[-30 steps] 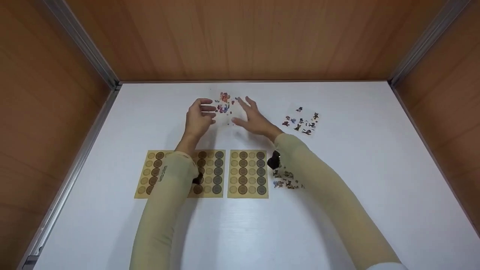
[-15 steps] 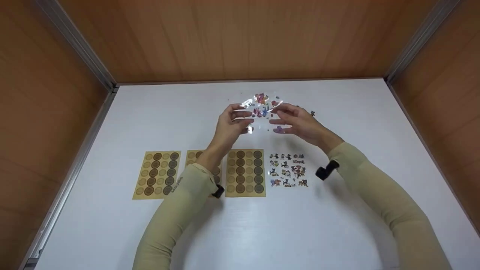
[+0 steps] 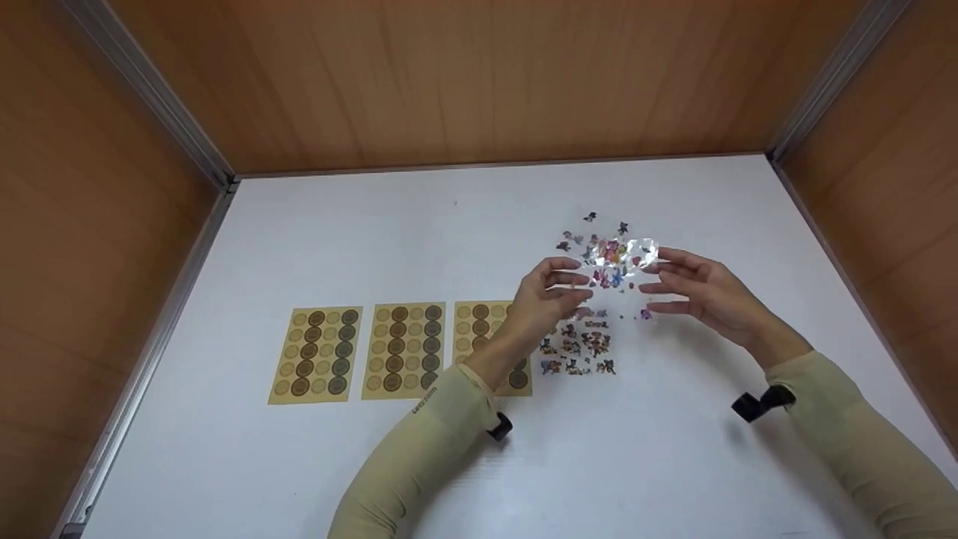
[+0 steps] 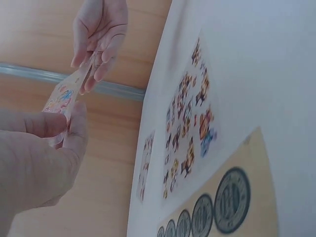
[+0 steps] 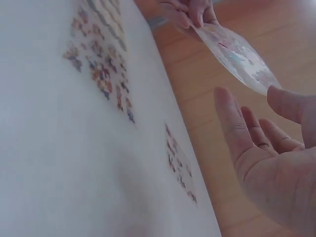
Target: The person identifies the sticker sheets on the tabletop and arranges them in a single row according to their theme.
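Observation:
A clear sticker sheet (image 3: 612, 278) with small bright figures is held up off the table. My left hand (image 3: 550, 299) pinches its left edge between thumb and fingers. At the opposite edge is my right hand (image 3: 715, 299); in the right wrist view its thumb touches the corner of the sheet (image 5: 242, 59), while the other fingers are spread apart from it. Another clear sticker sheet (image 3: 590, 218) lies behind the held one and is partly overlapped by it in the head view. Nearer me lies a third clear sheet (image 3: 576, 352) with rows of small figures, its upper part behind the left hand.
Three tan sheets of round seal stickers lie in a row: left (image 3: 316, 355), middle (image 3: 404, 352), and right (image 3: 486, 322), partly covered by the left forearm. The white table (image 3: 337, 239) is enclosed by wood-grain panels (image 3: 479, 90) at the back and sides.
Both hands have carried the bright sticker sheet from the back middle of the table to the right and nearer me, lifting it. The flat sheets stay in place.

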